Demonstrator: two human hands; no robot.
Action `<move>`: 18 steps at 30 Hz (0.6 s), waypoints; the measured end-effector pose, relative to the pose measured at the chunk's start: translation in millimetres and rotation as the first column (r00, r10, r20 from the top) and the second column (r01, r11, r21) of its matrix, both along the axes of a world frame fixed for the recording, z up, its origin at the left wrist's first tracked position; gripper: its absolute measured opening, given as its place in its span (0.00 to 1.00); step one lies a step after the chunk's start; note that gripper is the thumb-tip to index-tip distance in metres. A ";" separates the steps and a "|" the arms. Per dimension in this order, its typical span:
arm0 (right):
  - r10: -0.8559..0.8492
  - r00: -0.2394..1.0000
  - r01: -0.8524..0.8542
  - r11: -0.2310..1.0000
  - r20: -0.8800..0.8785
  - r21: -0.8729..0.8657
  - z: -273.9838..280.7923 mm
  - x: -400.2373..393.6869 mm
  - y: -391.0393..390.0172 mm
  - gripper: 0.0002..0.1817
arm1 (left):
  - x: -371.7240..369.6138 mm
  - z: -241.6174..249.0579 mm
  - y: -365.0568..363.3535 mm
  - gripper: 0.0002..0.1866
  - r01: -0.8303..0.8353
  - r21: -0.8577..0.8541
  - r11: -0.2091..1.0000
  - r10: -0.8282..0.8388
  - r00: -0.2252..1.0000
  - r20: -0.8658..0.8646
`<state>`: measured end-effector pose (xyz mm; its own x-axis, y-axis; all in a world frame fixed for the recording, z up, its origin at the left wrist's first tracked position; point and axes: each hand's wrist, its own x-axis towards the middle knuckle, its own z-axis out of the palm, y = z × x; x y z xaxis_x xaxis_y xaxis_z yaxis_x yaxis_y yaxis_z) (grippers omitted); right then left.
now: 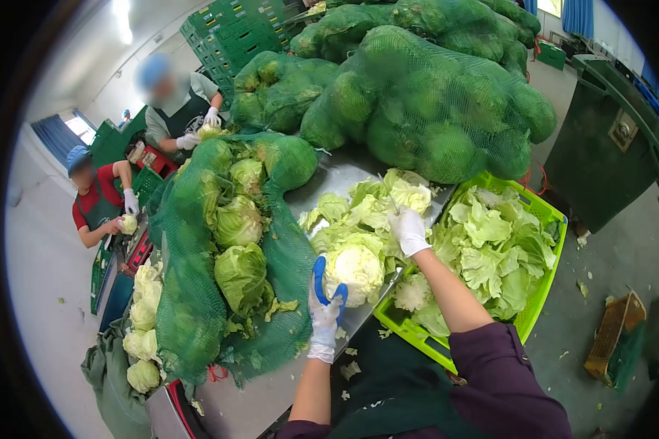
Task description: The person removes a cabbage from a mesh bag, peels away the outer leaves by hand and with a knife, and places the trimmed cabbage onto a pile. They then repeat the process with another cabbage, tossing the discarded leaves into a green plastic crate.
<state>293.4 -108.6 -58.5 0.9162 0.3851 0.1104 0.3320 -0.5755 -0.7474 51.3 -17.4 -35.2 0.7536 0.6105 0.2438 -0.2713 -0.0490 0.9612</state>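
My left hand [326, 304], in a white glove with blue on the fingers, holds a pale trimmed cabbage head [355, 269] from its left side, thumb and fingers spread around it. My right hand [408, 230], white-gloved, is closed at the upper right of that head, above loose leaves; what it grips is too small to make out. Pale green leaves [366, 208] lie on the metal table [334, 172] beyond the head. Left of my hands an opened green net sack [190, 293] holds several whole cabbages [241, 278].
A lime green crate [542, 274] full of leaves stands at the right, beside a dark bin [600, 139]. Full net sacks [432, 95] are piled at the back. Two co-workers [179, 110] handle cabbages at the left. Trimmed heads [143, 340] line the left edge.
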 end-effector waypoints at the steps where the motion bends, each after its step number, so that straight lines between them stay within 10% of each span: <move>1: -0.048 0.999 0.048 0.997 0.002 -0.059 -0.8 -1.3 2.5 0.30 | -3.3 -2.2 -1.1 0.41 -0.004 0.006 1.000 0.004 1.000 -0.003; 5: 0.168 0.982 -0.168 0.986 -0.088 0.008 82.6 -80.2 -39.2 0.49 | -0.5 11.1 0.2 0.44 0.013 -0.178 0.984 -0.010 1.000 0.014; 7: 0.327 0.925 -0.352 0.929 -0.193 -0.113 88.6 -105.2 -45.8 0.49 | 7.3 16.3 15.1 0.45 0.008 0.681 0.732 0.223 0.942 -0.250; 11: 0.382 0.878 -0.279 0.899 -0.290 0.338 42.8 -101.3 -54.6 0.35 | 24.0 79.4 -12.5 0.43 0.356 0.849 0.391 0.276 0.834 -0.477; 15: 0.357 0.824 -0.119 0.868 -0.440 0.482 29.8 -79.2 -62.4 0.20 | 26.0 63.1 10.9 0.43 0.287 0.763 0.579 0.128 0.893 -0.432; 18: 0.027 0.899 0.093 0.964 -0.436 0.251 -5.8 -45.6 -74.1 0.27 | 22.3 36.1 32.4 0.42 0.116 0.557 0.822 0.046 0.963 -0.267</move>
